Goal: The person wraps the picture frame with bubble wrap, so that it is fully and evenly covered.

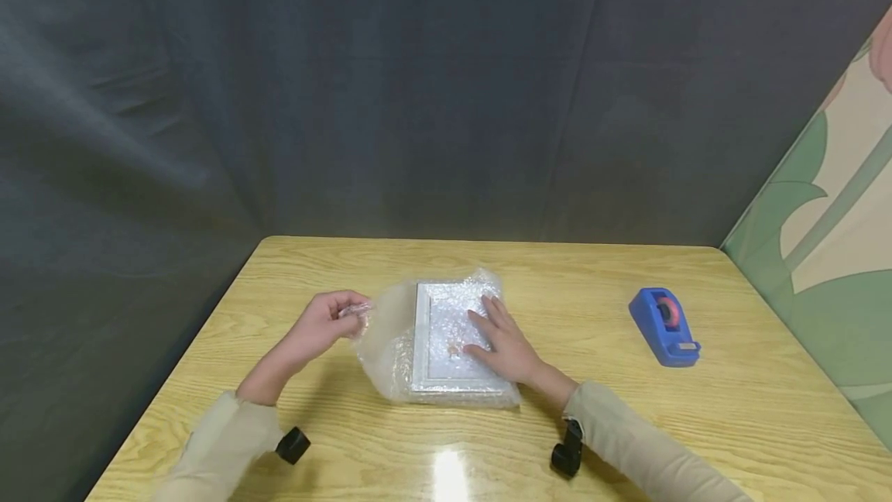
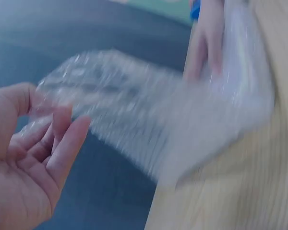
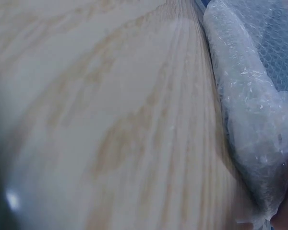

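Observation:
A picture frame [image 1: 446,331] with a pale border lies on the table under clear bubble wrap [image 1: 393,359]. My left hand [image 1: 333,321] pinches the wrap's loose left end between thumb and fingers, and that flap rises off the table in the left wrist view, where the wrap [image 2: 129,105] looks blurred. Fingers spread, my right hand [image 1: 507,343] rests on the wrapped frame's right side. In the right wrist view, the wrapped edge [image 3: 249,105] runs along the wood, with only a sliver of the hand showing at the lower right.
A blue tape dispenser [image 1: 665,328] with a pinkish roll stands to the right on the wooden table [image 1: 571,277]. Behind the table hangs a dark curtain [image 1: 432,99]. A wall with a leaf pattern [image 1: 843,254] borders the right side.

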`<action>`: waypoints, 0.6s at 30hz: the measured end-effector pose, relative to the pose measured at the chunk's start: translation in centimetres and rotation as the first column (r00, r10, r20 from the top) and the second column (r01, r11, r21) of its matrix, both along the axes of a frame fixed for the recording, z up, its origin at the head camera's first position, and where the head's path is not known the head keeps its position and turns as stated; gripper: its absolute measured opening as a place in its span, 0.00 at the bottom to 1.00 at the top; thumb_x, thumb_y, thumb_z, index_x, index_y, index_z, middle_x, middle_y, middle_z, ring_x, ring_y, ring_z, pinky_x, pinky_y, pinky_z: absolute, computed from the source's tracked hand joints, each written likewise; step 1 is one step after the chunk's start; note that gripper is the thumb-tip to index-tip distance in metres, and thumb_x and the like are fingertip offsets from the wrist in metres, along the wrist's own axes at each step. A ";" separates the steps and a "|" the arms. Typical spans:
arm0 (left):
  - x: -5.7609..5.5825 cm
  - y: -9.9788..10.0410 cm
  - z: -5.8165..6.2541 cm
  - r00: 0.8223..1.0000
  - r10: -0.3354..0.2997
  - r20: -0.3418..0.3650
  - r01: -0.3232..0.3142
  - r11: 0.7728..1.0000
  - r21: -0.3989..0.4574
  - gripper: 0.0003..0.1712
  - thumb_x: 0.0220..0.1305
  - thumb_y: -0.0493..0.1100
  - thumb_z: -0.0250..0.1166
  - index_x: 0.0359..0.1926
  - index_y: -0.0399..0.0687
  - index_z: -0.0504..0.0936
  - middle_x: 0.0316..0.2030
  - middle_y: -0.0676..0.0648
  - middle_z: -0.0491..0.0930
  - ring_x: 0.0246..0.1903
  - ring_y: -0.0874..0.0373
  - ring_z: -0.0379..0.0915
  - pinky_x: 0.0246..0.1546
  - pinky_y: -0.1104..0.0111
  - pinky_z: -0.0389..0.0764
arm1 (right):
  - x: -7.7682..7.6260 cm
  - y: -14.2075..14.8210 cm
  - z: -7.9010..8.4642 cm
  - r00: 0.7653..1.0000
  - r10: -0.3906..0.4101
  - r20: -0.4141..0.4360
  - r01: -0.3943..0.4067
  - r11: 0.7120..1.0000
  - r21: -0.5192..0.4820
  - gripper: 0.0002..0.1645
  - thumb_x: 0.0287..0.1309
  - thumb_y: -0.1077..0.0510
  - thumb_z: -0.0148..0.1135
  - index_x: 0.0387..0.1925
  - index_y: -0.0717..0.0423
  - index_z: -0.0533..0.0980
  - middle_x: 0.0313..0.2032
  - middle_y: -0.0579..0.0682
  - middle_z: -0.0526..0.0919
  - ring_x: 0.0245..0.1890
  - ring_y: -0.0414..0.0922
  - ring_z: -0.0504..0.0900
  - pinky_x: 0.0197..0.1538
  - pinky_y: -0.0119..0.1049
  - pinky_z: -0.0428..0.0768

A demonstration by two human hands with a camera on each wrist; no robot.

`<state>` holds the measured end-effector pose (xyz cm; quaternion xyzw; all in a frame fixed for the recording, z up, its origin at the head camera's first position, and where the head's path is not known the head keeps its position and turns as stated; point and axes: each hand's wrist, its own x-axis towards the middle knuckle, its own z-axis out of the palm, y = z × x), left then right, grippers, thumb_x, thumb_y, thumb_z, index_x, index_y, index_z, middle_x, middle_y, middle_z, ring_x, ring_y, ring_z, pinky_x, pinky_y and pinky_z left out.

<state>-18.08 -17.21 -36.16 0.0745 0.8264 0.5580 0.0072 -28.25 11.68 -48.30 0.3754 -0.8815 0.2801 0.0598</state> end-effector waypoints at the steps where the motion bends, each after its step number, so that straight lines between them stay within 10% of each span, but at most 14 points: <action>1: -0.1 0.8 0.0 1.000 0.011 0.006 -0.011 1.000 0.021 0.15 0.53 0.28 0.53 0.43 0.27 0.75 0.29 0.47 0.76 0.26 0.64 0.71 0.31 0.72 0.79 | 0.0 0.0 0.0 1.000 -0.001 0.002 0.001 1.000 0.000 0.37 0.55 0.45 0.57 0.60 0.64 0.65 0.65 0.68 0.50 0.67 0.62 0.44 0.65 0.57 0.48; 10: -1.1 7.1 -2.3 1.000 -0.001 0.024 -0.003 0.984 0.177 0.18 0.52 0.29 0.53 0.47 0.28 0.75 0.28 0.53 0.75 0.26 0.66 0.70 0.34 0.71 0.80 | 0.0 0.0 -0.1 1.000 -0.004 -0.016 0.003 1.000 -0.025 0.36 0.54 0.47 0.59 0.59 0.64 0.66 0.65 0.68 0.52 0.66 0.63 0.47 0.65 0.58 0.49; 18: -2.3 11.0 -5.8 0.997 -0.073 0.008 0.069 0.971 0.230 0.21 0.49 0.29 0.56 0.47 0.25 0.73 0.39 0.36 0.78 0.27 0.68 0.72 0.36 0.71 0.80 | 0.0 0.0 0.0 1.000 -0.001 -0.010 0.001 0.999 -0.038 0.34 0.55 0.51 0.59 0.59 0.64 0.65 0.65 0.68 0.51 0.66 0.63 0.46 0.64 0.59 0.49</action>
